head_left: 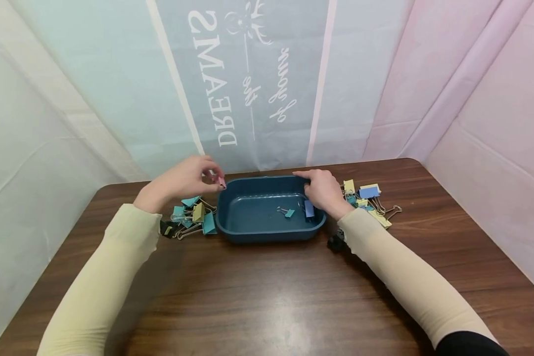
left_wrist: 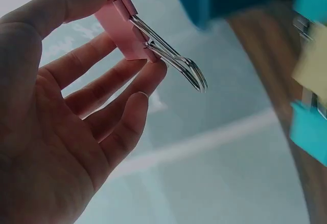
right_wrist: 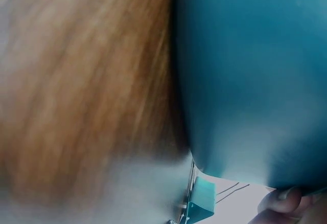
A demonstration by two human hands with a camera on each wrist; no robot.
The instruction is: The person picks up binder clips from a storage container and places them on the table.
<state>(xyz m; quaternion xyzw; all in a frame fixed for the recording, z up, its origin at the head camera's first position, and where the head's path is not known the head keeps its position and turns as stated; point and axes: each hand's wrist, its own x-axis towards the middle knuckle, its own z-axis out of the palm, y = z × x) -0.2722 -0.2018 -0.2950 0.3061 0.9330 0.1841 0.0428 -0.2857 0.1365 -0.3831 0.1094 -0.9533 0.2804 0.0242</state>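
My left hand [head_left: 184, 178] pinches a pink binder clip [left_wrist: 125, 29] between thumb and fingertips, just off the left end of a dark blue plastic tray [head_left: 267, 236]. The clip's two wire handles point away from the palm. At the tray's back right corner, my right hand [head_left: 324, 190] holds the rim, index finger stretched along the back edge and thumb on the inner side. In the right wrist view its fingers [right_wrist: 283, 202] show only partly, past the tray wall. Inside the tray lie a small teal binder clip [head_left: 289, 213] and a blue binder clip [head_left: 309, 208].
Left of the tray lies a pile of teal and yellow binder clips [head_left: 198, 212]. Another pile of yellow, blue and teal binder clips [head_left: 369, 192] lies to its right, partly behind the right hand. A printed curtain [head_left: 258, 99] hangs behind the brown wooden table [head_left: 249, 287].
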